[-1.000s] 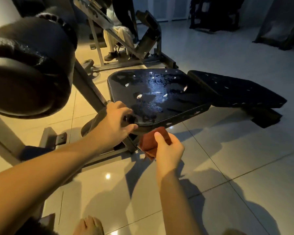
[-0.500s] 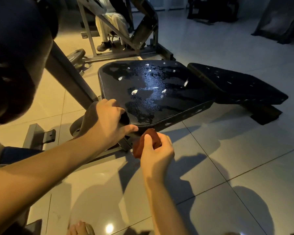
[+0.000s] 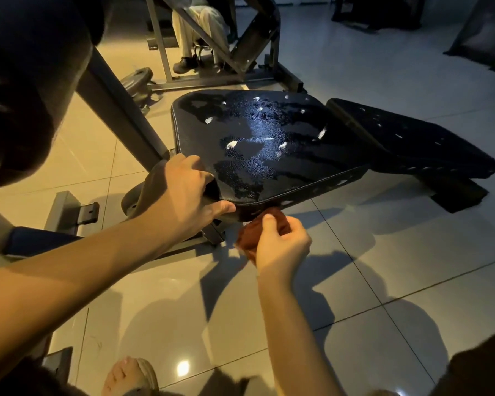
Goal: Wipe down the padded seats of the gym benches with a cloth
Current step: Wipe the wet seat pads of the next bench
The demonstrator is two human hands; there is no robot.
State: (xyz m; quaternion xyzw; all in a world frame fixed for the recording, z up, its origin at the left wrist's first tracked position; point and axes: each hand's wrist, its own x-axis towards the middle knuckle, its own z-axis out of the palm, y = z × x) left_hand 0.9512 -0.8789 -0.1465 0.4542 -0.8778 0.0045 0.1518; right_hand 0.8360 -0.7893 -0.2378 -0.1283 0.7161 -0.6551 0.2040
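Observation:
A black padded seat [image 3: 263, 144], cracked and torn with white spots, sits low on a grey metal frame. My left hand [image 3: 183, 195] grips the seat's near-left corner, thumb along its front edge. My right hand [image 3: 280, 244] holds a bunched dark red cloth [image 3: 252, 235] just below the seat's front edge, touching its underside rim. A second black pad [image 3: 412, 141], the backrest, lies flat to the right of the seat.
A large dark roller pad [image 3: 26, 81] fills the upper left, on a slanted grey bar [image 3: 120, 110]. Another machine frame [image 3: 212, 61] stands behind, with a seated person's legs [image 3: 195, 32]. Glossy floor tiles [image 3: 383, 252] spread to the right. My sandalled foot [image 3: 129, 375] shows at the bottom.
My right hand and the cloth have stayed at the seat's front edge, closing in under the rim. My left hand keeps its grip. The view has leaned in closer.

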